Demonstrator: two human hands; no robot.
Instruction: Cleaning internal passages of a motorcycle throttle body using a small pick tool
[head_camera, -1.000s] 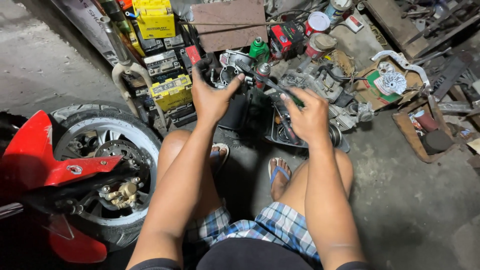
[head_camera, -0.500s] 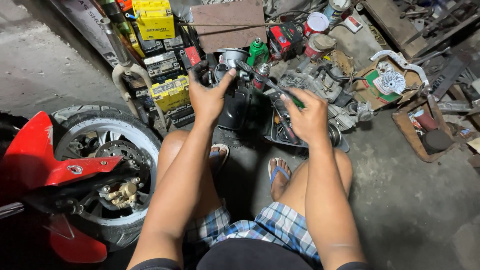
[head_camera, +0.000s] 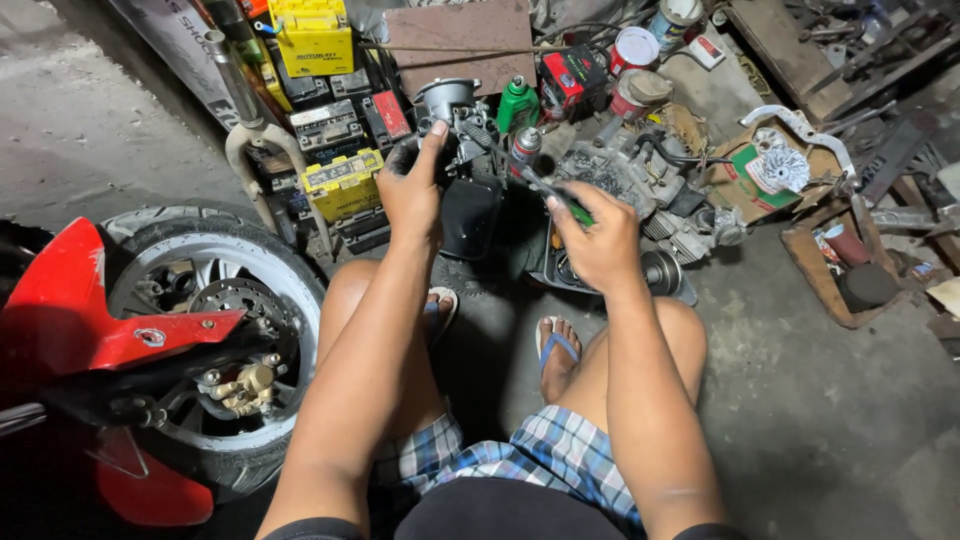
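Note:
My left hand (head_camera: 412, 190) grips a grey metal carburetor (head_camera: 452, 125) and holds it up in front of my knees. My right hand (head_camera: 597, 242) is closed around a green-handled screwdriver (head_camera: 553, 192) whose shaft points up and left toward the carburetor. A small spray can (head_camera: 524, 146) stands just behind the tool's shaft. I sit low with both knees apart, feet in sandals on the concrete floor.
A motorcycle front wheel (head_camera: 215, 330) with a red fender (head_camera: 85, 300) stands at my left. Yellow and black batteries (head_camera: 340, 180) are stacked behind it. An engine block (head_camera: 640, 185), a green bottle (head_camera: 517, 102), cans and scrap-filled trays crowd the far right.
My left hand has lifted the carburetor higher and turned it. My right hand has raised the screwdriver so that its tip is closer to the carburetor.

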